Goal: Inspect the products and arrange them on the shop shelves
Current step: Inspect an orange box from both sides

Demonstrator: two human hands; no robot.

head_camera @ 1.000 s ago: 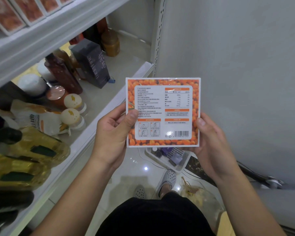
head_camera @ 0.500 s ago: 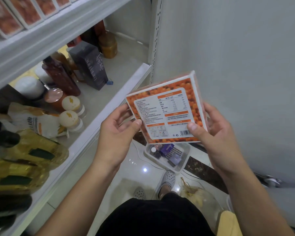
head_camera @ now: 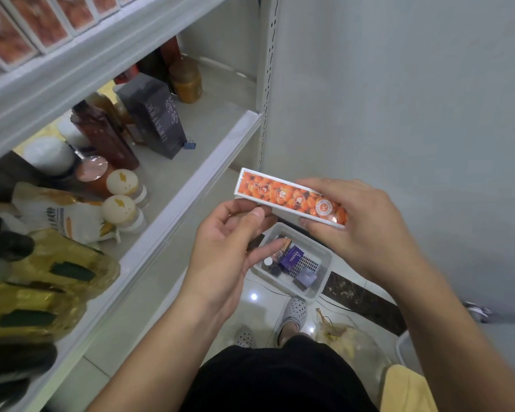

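A flat orange-and-white product box [head_camera: 283, 195] is turned so that its narrow edge faces me, in front of the shelf's front corner. My right hand [head_camera: 357, 221] grips its right end, fingers over the top and thumb under. My left hand [head_camera: 235, 242] pinches the box's lower left corner between thumb and fingers. Matching orange boxes [head_camera: 39, 25] stand in a row on the upper shelf at top left.
The lower shelf [head_camera: 191, 179] holds a dark box [head_camera: 153, 114], brown bottles, jars, white-capped containers, a bag and yellow oil bottles [head_camera: 42, 281]. A white basket [head_camera: 298, 263] with small items sits on the floor by my feet. A grey wall panel fills the right.
The box has been tipped from showing its label side to showing its narrow edge, and lowered. My right hand moved over the top of it; my left shifted to the corner.
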